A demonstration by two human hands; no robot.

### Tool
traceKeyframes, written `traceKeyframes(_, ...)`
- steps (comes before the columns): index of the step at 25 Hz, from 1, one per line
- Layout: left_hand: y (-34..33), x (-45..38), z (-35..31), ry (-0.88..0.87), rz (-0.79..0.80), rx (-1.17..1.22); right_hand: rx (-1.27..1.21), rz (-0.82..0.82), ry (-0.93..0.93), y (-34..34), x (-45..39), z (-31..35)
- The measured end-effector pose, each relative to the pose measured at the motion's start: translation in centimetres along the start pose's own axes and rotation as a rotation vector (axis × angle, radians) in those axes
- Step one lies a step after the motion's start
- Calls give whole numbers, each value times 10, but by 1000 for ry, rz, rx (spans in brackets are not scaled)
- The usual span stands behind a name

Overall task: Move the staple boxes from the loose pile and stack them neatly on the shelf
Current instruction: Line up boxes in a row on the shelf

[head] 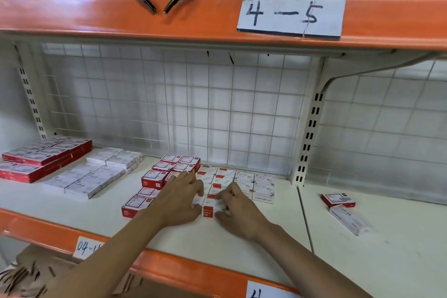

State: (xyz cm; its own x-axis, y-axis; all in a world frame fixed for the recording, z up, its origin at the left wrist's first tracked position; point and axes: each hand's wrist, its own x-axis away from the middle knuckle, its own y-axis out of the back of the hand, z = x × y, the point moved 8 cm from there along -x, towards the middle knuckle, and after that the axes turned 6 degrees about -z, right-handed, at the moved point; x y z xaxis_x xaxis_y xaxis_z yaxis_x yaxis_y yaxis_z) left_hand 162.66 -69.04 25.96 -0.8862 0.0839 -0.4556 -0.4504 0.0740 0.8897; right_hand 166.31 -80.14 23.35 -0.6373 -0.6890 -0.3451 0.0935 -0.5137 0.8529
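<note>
Right hand (238, 210) pinches small red-white box (211, 209) at front of stack. Left hand (180, 201) lies flat, fingers straight, on boxes just at 9 o'clock of it. White shelf (101, 215) holds stacked boxes (256, 184). Two loose boxes (343, 210) lie far off at 3 o'clock.
</note>
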Motion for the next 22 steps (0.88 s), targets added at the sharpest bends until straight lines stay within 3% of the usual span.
traceKeyframes(6, -14, -31, -74, -169, -29, 200, 102, -12, -35, 43, 32, -39)
traceKeyframes(22, -85, -123, -435, -485, 157, 569, 361, -260, -608, 260, 300, -261)
